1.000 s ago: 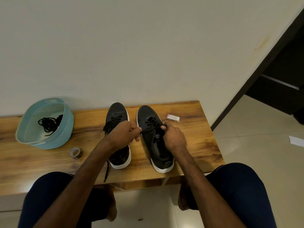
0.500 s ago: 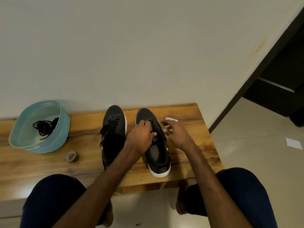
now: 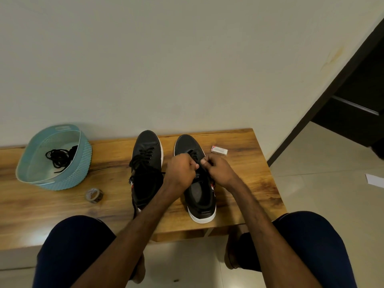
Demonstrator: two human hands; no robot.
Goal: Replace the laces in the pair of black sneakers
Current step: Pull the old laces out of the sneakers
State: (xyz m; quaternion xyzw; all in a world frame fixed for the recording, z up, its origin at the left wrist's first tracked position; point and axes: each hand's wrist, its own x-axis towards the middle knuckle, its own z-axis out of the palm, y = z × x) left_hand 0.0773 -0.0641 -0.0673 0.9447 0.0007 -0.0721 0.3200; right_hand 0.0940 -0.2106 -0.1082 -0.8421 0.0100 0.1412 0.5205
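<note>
Both hands are busy at the right sneaker [image 3: 199, 192], which stands on the wooden worktop [image 3: 245, 183] with its toe towards the wall. The left hand [image 3: 182, 171] and the right hand [image 3: 218, 169] meet over its upper eyelets, fingers curled, each apparently pinching the black lace [image 3: 195, 156]; the fingers hide the exact hold. Lace crossings show just beyond the hands, towards the toe of this sneaker. Just to its left stands the left sneaker [image 3: 146, 161], laced across the front but untied, with loose ends lying over its opening and one strand trailing off the near edge. Well to the left of the right sneaker a pale blue basket [image 3: 83, 161] holds a tangle of black laces [image 3: 58, 157], and nearer, between basket and shoes, lies a small roll of tape [image 3: 94, 196]. A small box [image 3: 219, 150] sits just right of the right sneaker's toe. Whether the basket holds the old laces or the new ones cannot be told, so this may be unlacing or relacing. Either way, neither shoe looks finished: both laces are loose and no bow is tied.
</note>
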